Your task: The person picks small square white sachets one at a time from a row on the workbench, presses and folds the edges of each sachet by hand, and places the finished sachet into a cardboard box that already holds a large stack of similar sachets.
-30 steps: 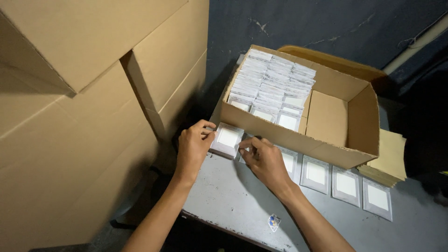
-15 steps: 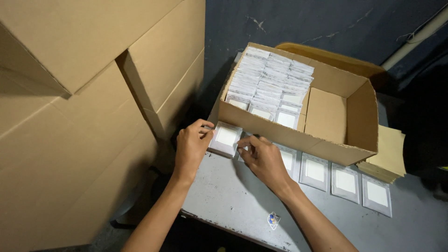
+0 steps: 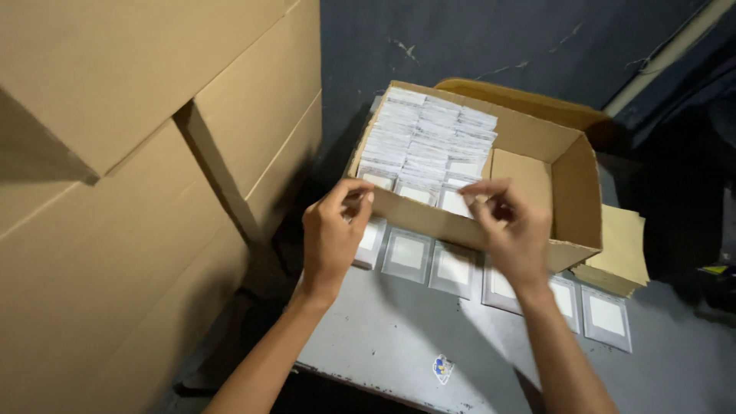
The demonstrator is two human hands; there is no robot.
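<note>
Both hands raised at the open carton's (image 3: 491, 230) near wall. Left hand (image 3: 331, 234) and right hand (image 3: 507, 226): grips pinched, contents indiscernible. Sachets (image 3: 429, 146) packed inside; a careless pull could topple the rows. More lie on the worktop (image 3: 383, 337).

Open brown corrugated cardboard box (image 3: 529, 146), frame centre: matt, raw cut edges, creased flaps. Inside, stacked small white packets in clear plastic sleeves (image 3: 429, 146): faint sheen. Row of flat grey-bordered white cards (image 3: 408, 253) below box: glossy film look. Grey metal-looking tabletop (image 3: 383, 337), lower centre: dull, scuffed, speckled. Large plain brown cardboard cartons (image 3: 115, 153), left: smooth matt. Dark blue wall (image 3: 460, 38), top: rough, scratched paint. Tan paper sheets (image 3: 625, 249), right: matt.
</note>
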